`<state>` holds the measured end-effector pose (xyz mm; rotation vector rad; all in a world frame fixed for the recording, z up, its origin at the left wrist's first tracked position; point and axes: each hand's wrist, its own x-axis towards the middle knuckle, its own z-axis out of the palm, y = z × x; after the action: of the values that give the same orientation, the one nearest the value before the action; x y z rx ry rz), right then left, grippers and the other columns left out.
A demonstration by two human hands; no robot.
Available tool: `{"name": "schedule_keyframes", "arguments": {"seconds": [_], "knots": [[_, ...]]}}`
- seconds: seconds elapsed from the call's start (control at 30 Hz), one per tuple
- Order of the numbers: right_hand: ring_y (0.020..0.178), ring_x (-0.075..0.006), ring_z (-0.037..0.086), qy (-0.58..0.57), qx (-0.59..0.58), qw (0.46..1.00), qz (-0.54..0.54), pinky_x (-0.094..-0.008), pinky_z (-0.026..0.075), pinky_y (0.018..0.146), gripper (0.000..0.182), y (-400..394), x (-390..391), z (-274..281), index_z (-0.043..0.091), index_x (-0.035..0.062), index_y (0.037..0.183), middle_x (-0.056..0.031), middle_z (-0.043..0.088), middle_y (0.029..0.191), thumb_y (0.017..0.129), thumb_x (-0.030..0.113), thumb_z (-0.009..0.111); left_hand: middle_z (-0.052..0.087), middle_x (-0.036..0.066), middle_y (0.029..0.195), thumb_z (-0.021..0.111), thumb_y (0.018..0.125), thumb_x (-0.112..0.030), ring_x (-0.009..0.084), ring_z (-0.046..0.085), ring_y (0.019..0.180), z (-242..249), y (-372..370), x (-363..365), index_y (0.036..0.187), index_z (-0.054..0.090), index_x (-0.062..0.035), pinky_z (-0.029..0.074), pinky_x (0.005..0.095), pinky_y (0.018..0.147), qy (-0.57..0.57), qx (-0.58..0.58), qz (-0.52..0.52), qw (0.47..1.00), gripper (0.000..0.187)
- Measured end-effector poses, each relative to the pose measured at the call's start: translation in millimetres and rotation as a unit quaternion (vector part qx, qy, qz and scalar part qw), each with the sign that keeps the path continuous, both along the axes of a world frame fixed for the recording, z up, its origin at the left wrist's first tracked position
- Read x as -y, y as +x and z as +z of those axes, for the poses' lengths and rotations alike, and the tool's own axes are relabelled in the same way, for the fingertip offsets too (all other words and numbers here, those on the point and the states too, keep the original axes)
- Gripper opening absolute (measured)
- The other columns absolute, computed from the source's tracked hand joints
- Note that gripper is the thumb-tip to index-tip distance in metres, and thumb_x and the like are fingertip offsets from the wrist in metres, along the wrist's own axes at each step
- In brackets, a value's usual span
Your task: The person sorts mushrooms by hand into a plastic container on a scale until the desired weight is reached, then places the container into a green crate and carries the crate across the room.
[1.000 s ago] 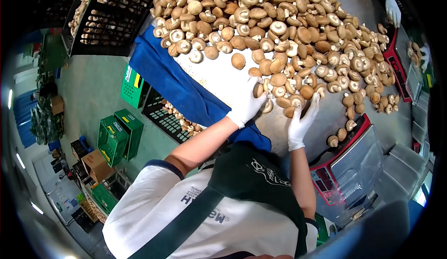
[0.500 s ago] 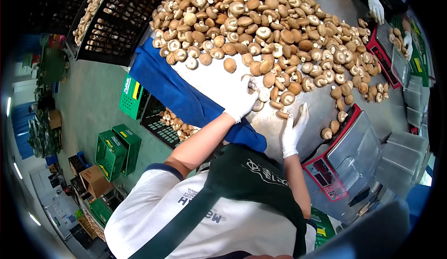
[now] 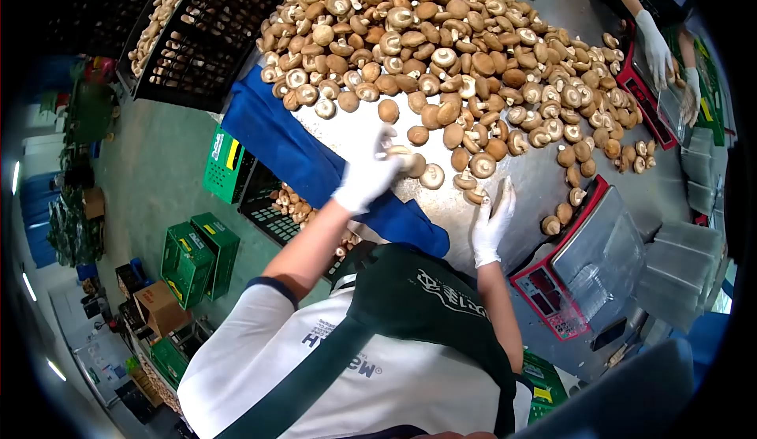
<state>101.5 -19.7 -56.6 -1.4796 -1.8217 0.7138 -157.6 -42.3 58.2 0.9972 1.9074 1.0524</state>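
My left hand (image 3: 369, 177), in a white glove and a little blurred, is curled round a brown shiitake mushroom (image 3: 400, 153) above the metal table, near the blue cloth (image 3: 292, 143). Other mushrooms lie just beside its fingers, one of them showing its pale underside (image 3: 431, 176). My right hand (image 3: 493, 224), gloved too, rests on the table with fingers stretched out. Its fingertips are next to a mushroom (image 3: 475, 196) at the near edge of the large mushroom pile (image 3: 441, 52).
A red-edged scale (image 3: 552, 289) stands to the right, with clear plastic trays (image 3: 682, 269) beyond it. A black crate of mushrooms (image 3: 201, 41) is at the upper left. Another person's gloved hand (image 3: 656, 48) works by a second scale (image 3: 646, 100). Green crates (image 3: 189, 261) stand on the floor.
My left hand has drawn back to the left from the pile's edge with a mushroom in it. The right hand has shifted slightly left. The other person's gloved hand has moved down over the far scale.
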Motion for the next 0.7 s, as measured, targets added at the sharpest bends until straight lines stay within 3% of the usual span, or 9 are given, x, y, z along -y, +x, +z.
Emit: {"name": "schedule_keyframes", "arguments": {"seconds": [0.03,0.1,0.17,0.27,0.33,0.4,0.47,0.53,0.7], "knots": [[0.134,-0.0415,0.038,0.001,0.001,1.000,0.003,-0.0484,0.027,0.113,0.057,0,0,-1,0.037,-0.0010,0.145,-0.0247,0.042,0.143,0.093,0.014,0.055,0.060,0.014,0.090,0.070,0.075,-0.009,0.0298,0.062,0.089,24,-21,16,0.106,0.057,-0.0043,0.051,0.0362,0.078,-0.046,0.033,0.027,0.998,0.034],[0.133,-0.0418,0.038,0.008,0.008,1.000,0.013,-0.0487,0.027,0.113,0.057,1,-1,-4,0.038,-0.0016,0.144,-0.0248,0.043,0.142,0.093,0.016,0.056,0.060,0.013,0.093,0.070,0.074,-0.005,0.0278,0.063,0.088,11,-89,63,0.101,0.061,-0.0037,0.052,0.0356,0.078,-0.064,-0.245,-0.074,0.965,0.028],[0.133,-0.0403,0.039,0.015,0.018,1.000,0.018,-0.0476,0.027,0.113,0.056,0,-2,-3,0.039,-0.0005,0.144,-0.0228,0.044,0.143,0.093,0.015,0.055,0.061,0.013,0.098,0.070,0.075,-0.005,0.0266,0.064,0.087,23,-128,103,0.101,0.064,-0.0037,0.053,0.0352,0.077,-0.139,-0.244,-0.103,0.954,0.026],[0.135,-0.0367,0.038,0.007,0.028,0.999,0.022,-0.0450,0.026,0.114,0.055,-1,-2,0,0.039,0.0020,0.145,-0.0192,0.044,0.145,0.094,0.013,0.056,0.063,0.012,0.105,0.069,0.079,-0.008,0.0269,0.064,0.088,17,-130,123,0.110,0.066,-0.0054,0.053,0.0356,0.076,-0.093,-0.348,-0.051,0.931,0.031],[0.136,-0.0363,0.037,-0.014,0.019,0.999,0.022,-0.0449,0.026,0.115,0.058,-3,-1,6,0.039,0.0020,0.146,-0.0194,0.042,0.146,0.092,0.013,0.058,0.057,0.016,0.128,0.074,0.077,-0.017,0.0331,0.055,0.118,10,-99,106,0.128,0.055,-0.0034,0.043,0.0405,0.103,-0.031,-0.313,-0.048,0.948,0.056],[0.140,-0.0361,0.031,-0.035,-0.004,0.999,0.027,-0.0457,0.022,0.117,0.072,1,1,7,0.034,0.0019,0.149,-0.0195,0.036,0.151,0.086,0.016,0.068,0.037,0.028,0.147,0.080,0.074,-0.030,0.0414,0.033,0.139,-25,-59,94,0.143,0.038,0.0038,0.028,0.0449,0.116,-0.005,-0.261,-0.076,0.962,0.087],[0.140,-0.0398,0.030,-0.026,0.005,0.999,0.033,-0.0485,0.021,0.117,0.086,2,7,11,0.030,0.0002,0.149,-0.0234,0.033,0.151,0.078,0.018,0.075,0.023,0.031,0.153,0.085,0.068,-0.035,0.0443,0.021,0.144,-54,-18,73,0.150,0.021,0.0074,0.018,0.0460,0.120,-0.008,-0.248,-0.153,0.957,0.112],[0.142,-0.0422,0.027,-0.045,0.028,0.998,0.031,-0.0510,0.019,0.118,0.103,2,17,7,0.025,-0.0011,0.151,-0.0266,0.029,0.153,0.069,0.023,0.082,0.021,0.036,0.151,0.088,0.064,-0.036,0.0476,0.018,0.145,-69,18,50,0.148,0.017,0.0114,0.017,0.0475,0.119,-0.010,-0.217,-0.134,0.967,0.120],[0.144,-0.0421,0.024,-0.067,0.078,0.994,0.025,-0.0515,0.018,0.118,0.100,-15,8,10,0.020,-0.0030,0.152,-0.0266,0.026,0.155,0.074,0.023,0.078,0.022,0.037,0.151,0.090,0.060,-0.036,0.0496,0.022,0.142,-98,41,11,0.148,0.014,0.0120,0.021,0.0496,0.118,0.011,-0.233,-0.068,0.970,0.126]]}}
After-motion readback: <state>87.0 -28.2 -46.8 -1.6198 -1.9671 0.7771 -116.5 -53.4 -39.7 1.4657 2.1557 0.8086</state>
